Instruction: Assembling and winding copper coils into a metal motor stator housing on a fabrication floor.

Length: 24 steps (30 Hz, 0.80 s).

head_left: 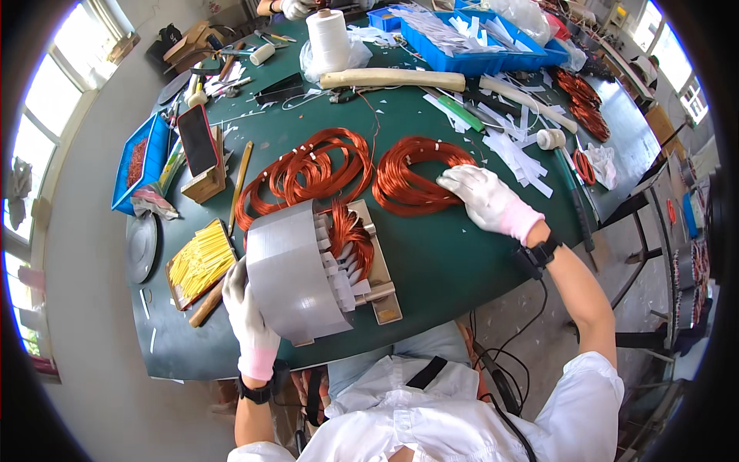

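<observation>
The right hand (486, 199), in a white glove with a pink cuff, lies palm down with its fingers loosely spread across the near right edge of a copper wire coil (412, 175); it presses on the strands and pinches nothing that shows. The coil spreads away from this hand toward the person's left, a flattened oval of bright orange-red wire bound at points with small pale ties, its long axis running roughly left to right on the green bench (462, 262). The right hand is far the nearer of the two to it.

Further left of that coil lies a second, looser bundle of copper coils (308, 165), and just nearer the person than that stands the stator core (296, 269), a grey laminated cylinder tipped on a small stand, with white slot papers and some copper winding showing in its open bore.

The left hand (248, 312), gloved the same way, cups the stator's outer wall from the left and below, fingers curved flat against the metal, steadying it.

Beyond the left hand, further left, a tray of yellow strips (200, 262) sits on the bench. Far from both hands, at the bench's back edge, stand a white spool of thread (329, 38) and a blue bin (477, 46) of white paper strips.
</observation>
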Available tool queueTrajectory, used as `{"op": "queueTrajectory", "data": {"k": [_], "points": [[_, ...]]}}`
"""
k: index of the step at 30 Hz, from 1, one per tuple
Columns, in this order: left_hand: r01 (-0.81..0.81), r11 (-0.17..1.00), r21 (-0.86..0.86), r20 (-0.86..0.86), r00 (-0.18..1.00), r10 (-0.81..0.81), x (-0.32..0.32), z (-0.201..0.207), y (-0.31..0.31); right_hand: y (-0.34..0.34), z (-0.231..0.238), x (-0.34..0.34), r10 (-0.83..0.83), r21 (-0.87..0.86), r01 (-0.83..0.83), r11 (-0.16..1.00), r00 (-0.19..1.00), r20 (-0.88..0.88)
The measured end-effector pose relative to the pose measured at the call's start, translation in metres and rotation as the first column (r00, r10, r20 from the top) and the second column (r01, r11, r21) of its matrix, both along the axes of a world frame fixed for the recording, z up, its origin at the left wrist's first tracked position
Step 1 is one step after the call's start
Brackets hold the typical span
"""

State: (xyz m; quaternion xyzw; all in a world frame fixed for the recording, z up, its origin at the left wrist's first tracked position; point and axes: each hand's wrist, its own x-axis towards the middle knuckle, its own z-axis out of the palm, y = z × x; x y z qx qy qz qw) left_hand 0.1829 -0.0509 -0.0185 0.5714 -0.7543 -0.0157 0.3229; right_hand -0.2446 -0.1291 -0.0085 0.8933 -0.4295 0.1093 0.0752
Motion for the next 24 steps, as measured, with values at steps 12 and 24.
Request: {"op": "queueTrajectory", "data": {"k": [12,24], "points": [[-0.136,0.966,-0.219,-0.111,0.987,0.114,-0.045,0.024,0.042,-0.057,-0.016,0.0,-0.532,0.155,0.509,0.847,0.81,0.246],[0.308,0.942,-0.13,-0.348,0.876,-0.335,-0.197,0.052,0.034,0.063,0.051,0.043,0.194,-0.484,-0.123,0.866,0.976,0.098]]}}
